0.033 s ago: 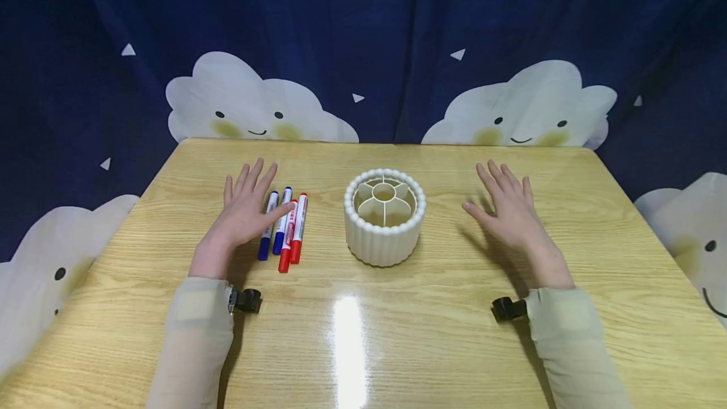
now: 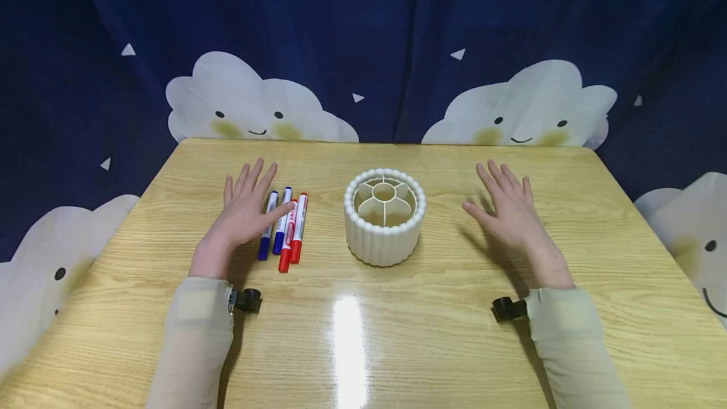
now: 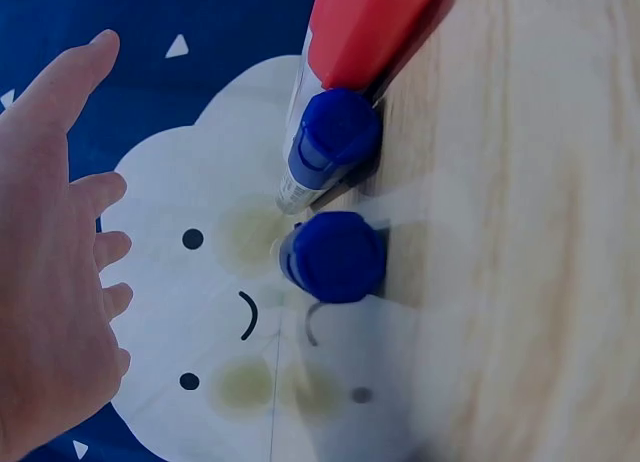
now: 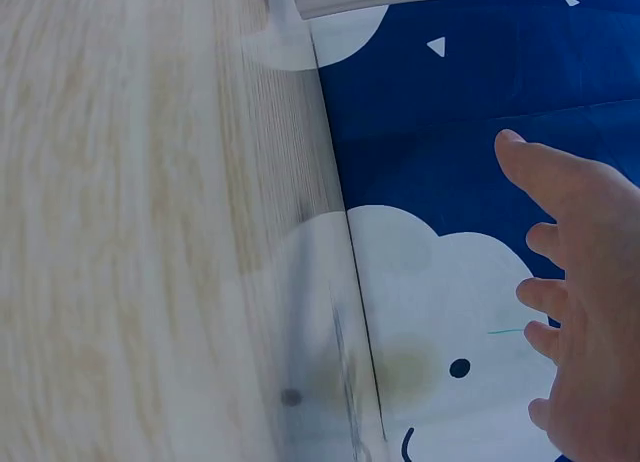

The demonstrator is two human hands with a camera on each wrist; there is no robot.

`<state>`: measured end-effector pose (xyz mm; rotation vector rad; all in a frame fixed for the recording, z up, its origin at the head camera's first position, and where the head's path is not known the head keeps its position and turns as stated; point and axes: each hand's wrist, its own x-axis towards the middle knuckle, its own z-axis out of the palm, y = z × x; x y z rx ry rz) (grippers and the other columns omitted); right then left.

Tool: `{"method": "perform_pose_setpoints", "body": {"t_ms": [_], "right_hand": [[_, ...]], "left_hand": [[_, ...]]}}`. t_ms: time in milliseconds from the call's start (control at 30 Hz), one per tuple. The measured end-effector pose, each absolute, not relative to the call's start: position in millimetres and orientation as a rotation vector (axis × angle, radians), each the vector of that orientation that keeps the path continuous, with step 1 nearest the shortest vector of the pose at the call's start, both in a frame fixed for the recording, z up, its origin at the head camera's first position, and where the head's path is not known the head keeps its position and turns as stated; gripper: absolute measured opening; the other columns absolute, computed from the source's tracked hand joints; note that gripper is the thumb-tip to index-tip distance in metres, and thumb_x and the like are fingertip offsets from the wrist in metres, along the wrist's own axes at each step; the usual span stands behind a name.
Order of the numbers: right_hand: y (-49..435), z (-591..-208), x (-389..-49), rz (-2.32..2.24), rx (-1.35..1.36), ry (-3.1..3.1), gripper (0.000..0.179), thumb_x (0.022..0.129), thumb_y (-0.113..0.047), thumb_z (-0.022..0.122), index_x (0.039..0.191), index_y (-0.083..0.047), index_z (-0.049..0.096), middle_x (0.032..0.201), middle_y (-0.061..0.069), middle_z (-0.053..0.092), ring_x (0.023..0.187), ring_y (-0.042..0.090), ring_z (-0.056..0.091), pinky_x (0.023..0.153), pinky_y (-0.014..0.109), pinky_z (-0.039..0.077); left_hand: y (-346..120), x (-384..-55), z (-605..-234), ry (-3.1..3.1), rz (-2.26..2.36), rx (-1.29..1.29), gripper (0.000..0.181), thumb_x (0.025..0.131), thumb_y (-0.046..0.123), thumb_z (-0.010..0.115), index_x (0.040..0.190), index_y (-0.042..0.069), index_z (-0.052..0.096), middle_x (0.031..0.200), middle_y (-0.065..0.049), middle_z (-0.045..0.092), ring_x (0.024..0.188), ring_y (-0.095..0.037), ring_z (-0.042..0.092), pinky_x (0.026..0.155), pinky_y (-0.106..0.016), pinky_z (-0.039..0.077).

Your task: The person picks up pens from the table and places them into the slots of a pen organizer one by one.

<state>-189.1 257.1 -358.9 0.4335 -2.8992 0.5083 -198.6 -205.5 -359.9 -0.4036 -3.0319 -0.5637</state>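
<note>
Four markers (image 2: 289,233) beside released left grip (image 2: 243,214); released right grip (image 2: 510,216) near white organizer (image 2: 384,242).

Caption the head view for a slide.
Left hand near four markers, right hand opposite, both empty; white divided container between them on a wood-grain table.

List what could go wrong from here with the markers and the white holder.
The four markers lie loose and close together, so picking one up might push its neighbours askew.

The left hand overlaps the markers in the head view; lowering it carelessly could knock them.

The white holder is split by thin dividers, so a marker put in off-centre might catch on one.
</note>
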Motion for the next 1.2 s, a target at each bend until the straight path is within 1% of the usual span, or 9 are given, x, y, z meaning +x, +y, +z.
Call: {"method": "perform_pose_setpoints", "body": {"t_ms": [233,467,567,667,767,900,1000,1067,1200], "right_hand": [[256.7,-358.7,-188.3,0.505,0.436,-2.898,0.075,0.088,-0.052,0.045,0.147,-0.02,0.01,0.152,0.012,0.008,0.14,0.032,0.001,0.107,0.057,-0.01],[254.8,-359.9,-188.7,0.514,0.453,-2.89,0.075,0.088,-0.052,0.046,0.147,-0.021,0.011,0.152,0.011,0.008,0.14,0.031,0.002,0.108,0.054,-0.011],[254.1,-360.7,-189.8,0.524,0.469,-2.883,0.075,0.088,-0.052,0.046,0.147,-0.021,0.011,0.152,0.012,0.01,0.139,0.032,0.004,0.109,0.054,-0.009],[253.0,-361.5,-190.9,0.558,0.488,-2.879,0.075,0.088,-0.051,0.048,0.147,-0.021,0.012,0.152,0.013,0.011,0.139,0.032,0.005,0.109,0.054,-0.007],[250.5,-361.9,-191.8,0.633,0.516,-2.87,0.074,0.088,-0.049,0.05,0.146,-0.022,0.013,0.152,0.011,0.012,0.139,0.031,0.006,0.11,0.054,-0.005],[245.1,-361.2,-192.2,0.758,0.567,-2.859,0.073,0.088,-0.045,0.052,0.146,-0.023,0.015,0.152,0.009,0.014,0.14,0.029,0.007,0.11,0.053,-0.002],[240.5,-359.9,-191.2,0.85,0.596,-2.863,0.072,0.087,-0.042,0.054,0.146,-0.025,0.016,0.151,0.008,0.017,0.14,0.028,0.009,0.11,0.055,0.003],[237.4,-359.2,-190.7,0.914,0.615,-2.861,0.071,0.087,-0.041,0.056,0.145,-0.027,0.018,0.151,0.006,0.019,0.139,0.027,0.01,0.108,0.058,0.008],[231.3,-358.0,-190.5,0.992,0.669,-2.829,0.072,0.085,-0.039,0.06,0.144,-0.034,0.02,0.151,-0.001,0.02,0.138,0.026,0.015,0.105,0.06,0.016]], "left_hand": [[-205.5,-199.2,-359.2,-3.027,-0.549,-0.408,0.086,0.083,0.065,0.041,0.147,0.019,0.007,0.153,-0.009,-0.005,0.138,-0.033,-0.012,0.106,-0.058,-0.012],[-207.2,-197.8,-360.0,-3.034,-0.579,-0.407,0.086,0.084,0.064,0.042,0.147,0.017,0.008,0.153,-0.009,-0.006,0.138,-0.032,-0.013,0.105,-0.058,-0.015],[-207.8,-197.4,-360.6,-3.04,-0.584,-0.398,0.086,0.084,0.064,0.041,0.147,0.016,0.009,0.153,-0.01,-0.005,0.138,-0.032,-0.012,0.105,-0.057,-0.015],[-207.9,-198.0,-361.3,-3.039,-0.584,-0.391,0.085,0.084,0.064,0.041,0.147,0.016,0.012,0.153,-0.012,-0.003,0.139,-0.033,-0.01,0.106,-0.058,-0.012],[-208.3,-198.7,-362.0,-3.038,-0.594,-0.383,0.082,0.086,0.061,0.042,0.147,0.015,0.013,0.153,-0.012,-0.003,0.139,-0.033,-0.009,0.107,-0.057,-0.011],[-210.3,-200.2,-364.0,-3.035,-0.611,-0.378,0.076,0.09,0.052,0.042,0.147,0.013,0.011,0.153,-0.013,-0.005,0.138,-0.035,-0.008,0.108,-0.055,-0.011],[-211.0,-201.5,-365.7,-3.028,-0.619,-0.371,0.072,0.091,0.044,0.045,0.146,0.011,0.012,0.152,-0.014,-0.003,0.138,-0.036,-0.004,0.108,-0.055,-0.007],[-210.4,-202.3,-366.3,-3.032,-0.625,-0.345,0.071,0.091,0.039,0.047,0.146,0.01,0.013,0.152,-0.016,0.0,0.138,-0.037,-0.001,0.109,-0.055,-0.003],[-208.5,-205.1,-366.8,-3.054,-0.647,-0.277,0.064,0.091,0.032,0.048,0.144,0.007,0.021,0.149,-0.02,0.015,0.135,-0.04,0.015,0.108,-0.057,0.011]]}}
